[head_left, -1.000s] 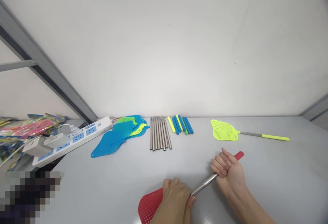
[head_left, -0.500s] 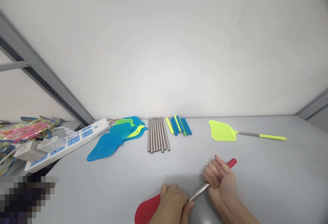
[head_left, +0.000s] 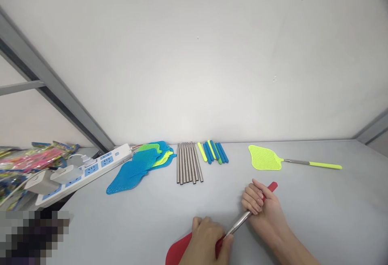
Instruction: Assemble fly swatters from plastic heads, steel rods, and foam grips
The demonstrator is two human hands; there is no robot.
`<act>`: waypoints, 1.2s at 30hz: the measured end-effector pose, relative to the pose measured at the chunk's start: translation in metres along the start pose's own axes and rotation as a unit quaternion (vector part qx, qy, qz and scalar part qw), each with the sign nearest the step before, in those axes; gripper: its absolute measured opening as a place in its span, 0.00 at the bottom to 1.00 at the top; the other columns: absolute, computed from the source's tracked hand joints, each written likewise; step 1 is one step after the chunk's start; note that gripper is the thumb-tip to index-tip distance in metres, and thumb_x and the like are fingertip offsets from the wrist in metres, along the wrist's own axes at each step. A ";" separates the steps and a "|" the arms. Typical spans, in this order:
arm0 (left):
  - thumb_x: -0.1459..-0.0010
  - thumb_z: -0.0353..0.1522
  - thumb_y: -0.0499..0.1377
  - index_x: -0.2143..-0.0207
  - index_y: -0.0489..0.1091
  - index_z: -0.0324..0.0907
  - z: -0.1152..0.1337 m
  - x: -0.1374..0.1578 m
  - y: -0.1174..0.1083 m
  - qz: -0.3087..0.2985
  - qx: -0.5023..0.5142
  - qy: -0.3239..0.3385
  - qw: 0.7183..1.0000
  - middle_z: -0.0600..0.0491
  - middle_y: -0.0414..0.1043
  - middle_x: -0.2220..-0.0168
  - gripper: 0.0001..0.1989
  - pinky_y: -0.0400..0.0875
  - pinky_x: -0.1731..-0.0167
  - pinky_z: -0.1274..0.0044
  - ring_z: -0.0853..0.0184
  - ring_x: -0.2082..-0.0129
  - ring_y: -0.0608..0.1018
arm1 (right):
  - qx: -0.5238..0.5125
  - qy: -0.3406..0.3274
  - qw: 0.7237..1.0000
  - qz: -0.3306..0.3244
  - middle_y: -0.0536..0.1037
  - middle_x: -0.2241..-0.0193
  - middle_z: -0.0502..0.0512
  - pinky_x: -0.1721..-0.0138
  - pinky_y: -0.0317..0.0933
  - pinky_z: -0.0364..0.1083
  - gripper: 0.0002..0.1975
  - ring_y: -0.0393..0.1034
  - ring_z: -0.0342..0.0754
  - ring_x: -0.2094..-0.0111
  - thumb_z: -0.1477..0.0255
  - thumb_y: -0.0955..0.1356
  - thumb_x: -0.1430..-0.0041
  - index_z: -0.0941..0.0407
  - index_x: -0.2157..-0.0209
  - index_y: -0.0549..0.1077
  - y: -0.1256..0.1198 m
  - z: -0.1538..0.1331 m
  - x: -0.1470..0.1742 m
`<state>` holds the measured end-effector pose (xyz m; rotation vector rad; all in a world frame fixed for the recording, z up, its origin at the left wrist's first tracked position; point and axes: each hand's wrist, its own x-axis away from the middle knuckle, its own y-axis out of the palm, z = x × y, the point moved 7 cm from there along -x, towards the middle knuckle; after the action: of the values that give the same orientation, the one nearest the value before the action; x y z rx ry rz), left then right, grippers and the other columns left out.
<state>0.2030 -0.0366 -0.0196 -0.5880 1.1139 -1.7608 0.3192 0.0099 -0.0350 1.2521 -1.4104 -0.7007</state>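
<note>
A fly swatter with a red head [head_left: 179, 249], a metal rod [head_left: 238, 224] and a red grip [head_left: 273, 186] lies slantwise across both my hands, low in the view. My left hand [head_left: 206, 238] is closed around the neck where the red head meets the rod and hides part of the head. Up and to the right, my right hand [head_left: 263, 204] wraps its fingers round the red grip near the rod's end. The grip's tip sticks out past the thumb.
Blue, green and yellow swatter heads [head_left: 130, 174] overlap at the left. Beside them lie several metal rods [head_left: 188, 164] and coloured grips [head_left: 214, 152]. A yellow fly swatter [head_left: 266, 158] rests at the right. A power strip [head_left: 100, 172] with plugs and bagged goods [head_left: 45, 160] are far left.
The view has shifted slightly, so the things on the table appear a little lower and to the right. Both hands keep hold of the red fly swatter, with little other movement.
</note>
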 end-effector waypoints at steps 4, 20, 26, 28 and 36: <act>0.50 0.32 0.49 0.86 0.51 0.39 0.000 -0.003 -0.008 -0.006 0.010 -0.022 1.000 0.57 0.57 0.85 0.15 0.53 0.71 0.74 0.71 0.78 0.59 | -0.022 0.020 0.999 -0.018 0.49 0.90 0.42 0.88 0.45 0.38 0.17 0.44 0.35 0.89 0.73 0.64 0.51 0.57 0.86 0.51 0.005 0.000 -0.001; 0.48 0.27 0.48 0.67 0.64 0.44 0.025 0.000 -0.049 0.111 0.100 0.105 0.983 0.49 0.63 0.58 0.08 0.58 0.57 0.70 0.64 0.56 0.64 | -0.059 -0.061 0.996 -0.018 0.53 0.85 0.44 0.80 0.53 0.42 0.14 0.51 0.38 0.83 0.75 0.62 0.50 0.56 0.83 0.52 0.000 -0.019 -0.005; 0.50 0.27 0.50 0.72 0.66 0.41 0.040 0.004 -0.032 0.074 0.239 0.182 0.951 0.50 0.67 0.71 0.06 0.64 0.67 0.80 0.71 0.69 0.69 | -0.079 -0.082 0.993 0.003 0.51 0.84 0.44 0.80 0.53 0.41 0.13 0.49 0.38 0.83 0.76 0.61 0.50 0.56 0.82 0.51 -0.002 -0.030 -0.004; 0.50 0.27 0.51 0.72 0.67 0.40 0.040 0.004 -0.018 0.026 0.280 0.165 0.945 0.49 0.67 0.70 0.06 0.64 0.67 0.81 0.71 0.69 0.70 | -0.098 -0.086 0.991 0.007 0.51 0.84 0.44 0.81 0.53 0.41 0.12 0.49 0.38 0.83 0.77 0.60 0.50 0.56 0.82 0.50 -0.001 -0.034 -0.003; 0.57 0.37 0.60 0.59 0.62 0.43 0.013 -0.005 0.041 -0.070 0.629 -0.022 0.774 0.50 0.65 0.67 0.21 0.63 0.73 0.79 0.71 0.72 0.70 | -0.143 -0.078 0.987 -0.003 0.50 0.84 0.44 0.81 0.53 0.41 0.12 0.49 0.38 0.83 0.77 0.60 0.49 0.56 0.81 0.50 0.006 -0.036 0.001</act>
<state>0.2338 -0.0442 -0.0488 0.1512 -0.3126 -2.1257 0.3510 0.0187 -0.0199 0.9929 -1.3747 -0.9864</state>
